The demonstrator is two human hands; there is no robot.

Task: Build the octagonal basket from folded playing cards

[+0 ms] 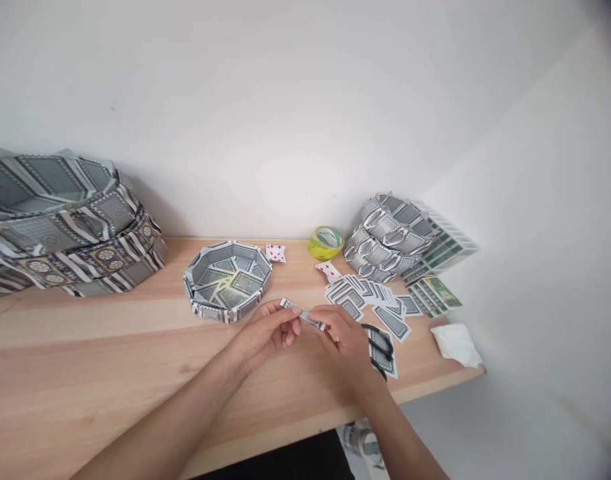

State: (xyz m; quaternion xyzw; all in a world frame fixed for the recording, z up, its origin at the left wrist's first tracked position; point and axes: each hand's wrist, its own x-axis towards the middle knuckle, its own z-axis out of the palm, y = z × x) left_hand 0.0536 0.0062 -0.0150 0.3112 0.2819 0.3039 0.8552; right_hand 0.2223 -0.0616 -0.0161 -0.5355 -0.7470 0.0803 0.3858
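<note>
both hands meet over the wooden table (110, 347), pinching one folded playing card (302, 313) between them: the left hand (265, 337) grasps its near-left end with fingertips, the right hand (348, 343) grasps the other end, so the strip hangs just above the table with nothing under it. the grip is light and at the tips only, so the likely trouble is the fold springing open or the strip twisting if one hand pulls harder than the other. just beyond the grip to the left sits the octagonal card tray (228, 280); a knock from the left knuckles could shift it. right of the grip lie loose cards (370, 297) and black scissors (382, 347), almost under the right wrist, and a sweep of that wrist could scatter the cards or catch the scissors. the tape roll (326, 242) stands well beyond, out of harm.
</note>
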